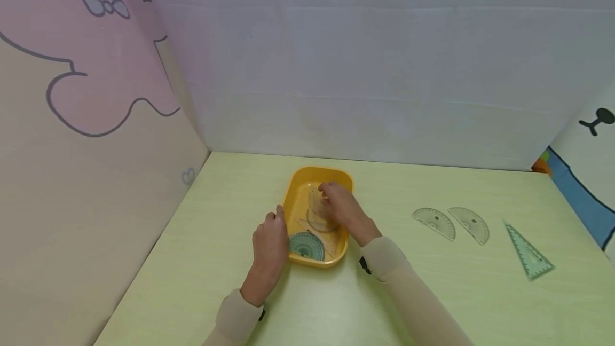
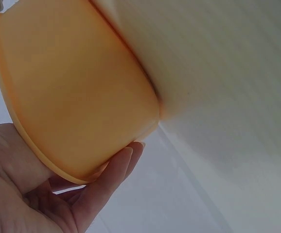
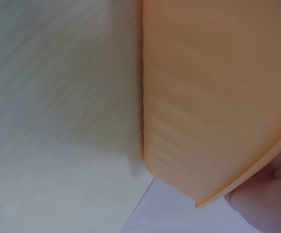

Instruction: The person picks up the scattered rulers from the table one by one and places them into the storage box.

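Note:
A yellow plastic tray (image 1: 294, 196) stands on the table. My left hand (image 1: 270, 239) grips its left rim, and the left wrist view has the fingers (image 2: 109, 182) bent around the tray's wall (image 2: 77, 92). Inside lie a green round-edged protractor (image 1: 307, 246) near the front and several clear, overlapping drawing pieces (image 1: 314, 222). My right hand (image 1: 342, 207) reaches over the right rim into the tray, fingers bent down at a clear piece (image 1: 314, 199); I cannot tell whether they pinch it. Only part of that hand shows past the tray's wall (image 3: 213, 97) in the right wrist view.
To the right on the pale green table (image 1: 384, 303) lie two clear protractors, a left one (image 1: 434, 222) and a right one (image 1: 472, 224). Farther right is a green set square (image 1: 528, 254). A white sheet (image 1: 365, 79) hangs behind the table, and a patterned panel (image 1: 86, 175) borders its left side.

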Action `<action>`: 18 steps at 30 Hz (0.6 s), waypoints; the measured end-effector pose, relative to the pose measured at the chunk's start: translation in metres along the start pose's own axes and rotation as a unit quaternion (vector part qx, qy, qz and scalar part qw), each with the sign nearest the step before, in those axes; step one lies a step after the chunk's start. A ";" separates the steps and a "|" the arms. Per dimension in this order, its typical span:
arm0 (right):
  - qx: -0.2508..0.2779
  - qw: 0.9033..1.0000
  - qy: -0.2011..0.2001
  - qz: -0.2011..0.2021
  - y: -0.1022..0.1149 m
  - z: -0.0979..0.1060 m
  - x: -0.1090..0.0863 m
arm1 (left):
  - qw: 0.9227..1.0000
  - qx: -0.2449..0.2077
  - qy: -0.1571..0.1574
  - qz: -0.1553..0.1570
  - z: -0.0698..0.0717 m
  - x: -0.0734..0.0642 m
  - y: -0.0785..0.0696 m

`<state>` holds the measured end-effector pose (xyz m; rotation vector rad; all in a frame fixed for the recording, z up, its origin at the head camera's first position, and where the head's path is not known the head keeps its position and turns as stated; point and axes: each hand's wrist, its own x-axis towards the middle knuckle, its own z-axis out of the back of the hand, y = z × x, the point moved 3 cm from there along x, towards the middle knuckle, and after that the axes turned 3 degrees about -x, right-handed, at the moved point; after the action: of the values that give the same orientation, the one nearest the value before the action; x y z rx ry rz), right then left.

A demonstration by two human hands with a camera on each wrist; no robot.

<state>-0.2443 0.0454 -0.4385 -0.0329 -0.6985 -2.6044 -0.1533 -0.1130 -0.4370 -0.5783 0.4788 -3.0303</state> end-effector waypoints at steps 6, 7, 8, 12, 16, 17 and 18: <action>-0.056 0.998 0.019 -0.016 0.002 -0.001 0.001 | 1.000 -0.001 -0.001 0.000 -0.001 0.001 0.000; -0.069 0.997 0.021 -0.017 0.003 -0.002 0.001 | 1.000 -0.001 0.000 0.000 -0.001 0.001 0.000; -0.080 0.996 0.025 -0.019 0.003 -0.002 0.001 | 1.000 -0.001 0.000 0.000 -0.001 0.001 0.000; -0.115 0.993 0.037 -0.016 0.005 -0.004 0.002 | 1.000 -0.002 0.001 0.000 -0.001 0.000 0.000; -0.139 0.989 0.042 -0.014 0.007 -0.003 0.004 | 1.000 -0.003 0.003 -0.001 -0.001 0.000 0.000; -0.146 0.988 0.044 -0.015 0.007 -0.003 0.004 | 1.000 -0.003 0.003 -0.001 0.000 0.000 0.000; -0.153 0.987 0.045 -0.017 0.008 -0.003 0.005 | 1.000 -0.003 0.004 -0.001 0.000 0.000 0.000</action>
<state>-0.2451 0.0359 -0.4371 0.0038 -0.2643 -2.7026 -0.1531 -0.1127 -0.4375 -0.5681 0.4878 -3.0349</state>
